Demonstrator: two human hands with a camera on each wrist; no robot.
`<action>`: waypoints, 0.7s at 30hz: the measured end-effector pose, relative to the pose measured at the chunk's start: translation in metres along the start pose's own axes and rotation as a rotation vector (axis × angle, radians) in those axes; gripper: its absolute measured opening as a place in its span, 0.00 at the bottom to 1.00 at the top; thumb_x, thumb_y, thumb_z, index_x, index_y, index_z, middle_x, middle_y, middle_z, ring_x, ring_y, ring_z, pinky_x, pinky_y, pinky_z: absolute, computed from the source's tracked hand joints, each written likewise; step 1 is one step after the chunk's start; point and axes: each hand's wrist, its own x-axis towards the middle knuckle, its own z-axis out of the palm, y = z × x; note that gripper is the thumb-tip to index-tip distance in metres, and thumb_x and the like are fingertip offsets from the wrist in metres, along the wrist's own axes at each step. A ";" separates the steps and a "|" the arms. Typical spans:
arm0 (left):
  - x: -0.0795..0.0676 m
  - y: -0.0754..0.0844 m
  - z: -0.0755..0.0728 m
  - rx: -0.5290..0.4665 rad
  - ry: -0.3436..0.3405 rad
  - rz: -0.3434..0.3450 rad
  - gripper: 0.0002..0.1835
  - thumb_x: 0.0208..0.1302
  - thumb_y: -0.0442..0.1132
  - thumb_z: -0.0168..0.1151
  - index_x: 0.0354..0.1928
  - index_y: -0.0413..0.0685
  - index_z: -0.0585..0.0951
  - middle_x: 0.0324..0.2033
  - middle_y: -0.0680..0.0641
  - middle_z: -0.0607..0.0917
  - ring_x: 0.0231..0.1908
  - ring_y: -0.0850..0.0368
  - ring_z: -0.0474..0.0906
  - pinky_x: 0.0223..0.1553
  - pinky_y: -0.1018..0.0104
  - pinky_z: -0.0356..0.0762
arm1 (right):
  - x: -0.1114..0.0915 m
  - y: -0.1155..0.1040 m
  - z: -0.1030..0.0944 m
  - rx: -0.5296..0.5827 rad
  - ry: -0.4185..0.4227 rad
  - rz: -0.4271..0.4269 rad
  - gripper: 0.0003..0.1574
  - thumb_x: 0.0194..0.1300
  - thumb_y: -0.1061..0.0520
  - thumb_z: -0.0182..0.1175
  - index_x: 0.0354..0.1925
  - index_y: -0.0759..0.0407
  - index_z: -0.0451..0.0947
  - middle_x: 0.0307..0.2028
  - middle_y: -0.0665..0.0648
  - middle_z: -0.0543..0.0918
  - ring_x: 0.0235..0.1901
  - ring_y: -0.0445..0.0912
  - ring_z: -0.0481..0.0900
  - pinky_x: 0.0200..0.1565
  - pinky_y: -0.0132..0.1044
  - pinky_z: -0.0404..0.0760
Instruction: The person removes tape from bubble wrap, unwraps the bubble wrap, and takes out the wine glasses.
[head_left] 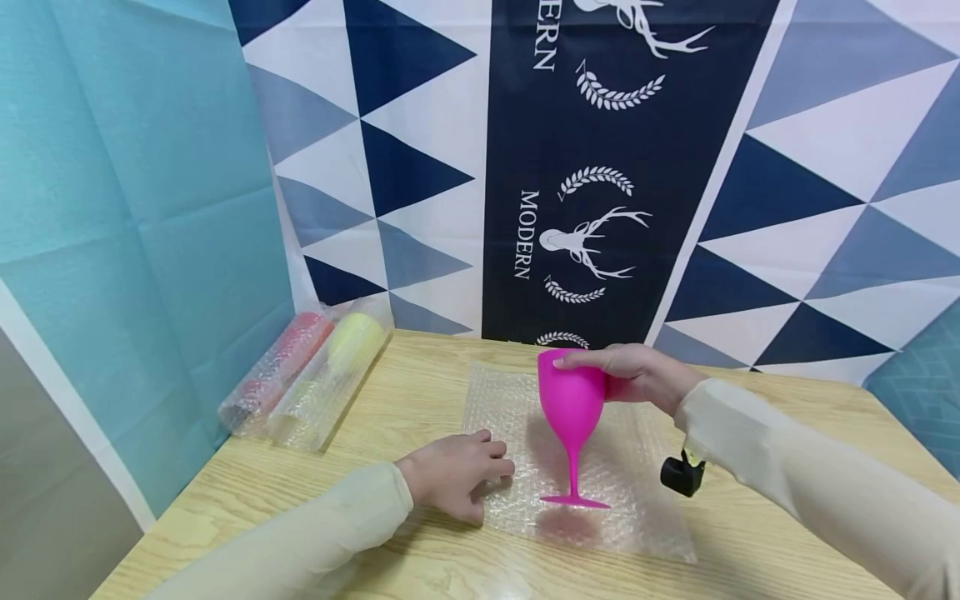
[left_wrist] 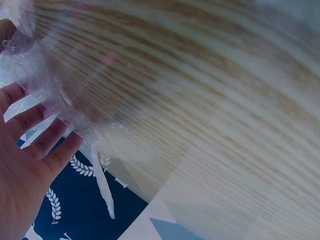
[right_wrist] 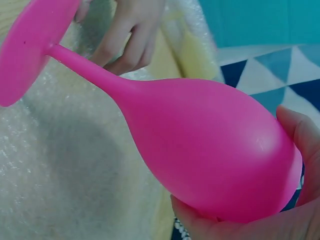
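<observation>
My right hand grips a bright pink wine goblet around the upper bowl, with the thumb near the rim. The goblet is upright, and its round foot is just above a flat sheet of bubble wrap. In the right wrist view, the bowl of the goblet fills much of the picture and hides part of the fingers. At the sheet's left edge is my left hand, palm down with fingers spread and bent slightly. Its fingertips touch the crinkled edge of the bubble wrap in the left wrist view.
Two bubble-wrapped rolls lie at the table's back left: a red one and a yellow one. A patterned cloth hangs behind the wooden table. A small black device hangs from the right wrist.
</observation>
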 end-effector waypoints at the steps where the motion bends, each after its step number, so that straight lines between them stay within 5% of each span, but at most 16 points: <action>1: 0.000 0.000 0.000 0.000 -0.001 -0.001 0.21 0.45 0.51 0.65 0.45 0.60 0.76 0.35 0.59 0.75 0.34 0.64 0.66 0.44 0.74 0.70 | -0.003 -0.002 -0.001 0.000 -0.004 -0.016 0.45 0.61 0.44 0.62 0.65 0.67 0.58 0.51 0.56 0.73 0.51 0.50 0.73 0.53 0.37 0.79; 16: -0.001 0.001 -0.001 -0.026 -0.008 -0.002 0.22 0.44 0.50 0.66 0.44 0.59 0.75 0.34 0.59 0.74 0.33 0.63 0.64 0.44 0.73 0.69 | -0.022 -0.001 -0.028 0.032 0.009 -0.115 0.31 0.64 0.46 0.61 0.58 0.62 0.67 0.41 0.48 0.79 0.45 0.45 0.77 0.48 0.32 0.81; 21: 0.000 0.001 -0.001 -0.022 -0.007 0.000 0.22 0.44 0.51 0.66 0.45 0.59 0.76 0.35 0.59 0.75 0.34 0.64 0.65 0.41 0.74 0.68 | -0.026 0.002 -0.037 -0.007 0.032 -0.138 0.39 0.65 0.46 0.60 0.64 0.67 0.61 0.39 0.46 0.80 0.44 0.43 0.78 0.48 0.30 0.80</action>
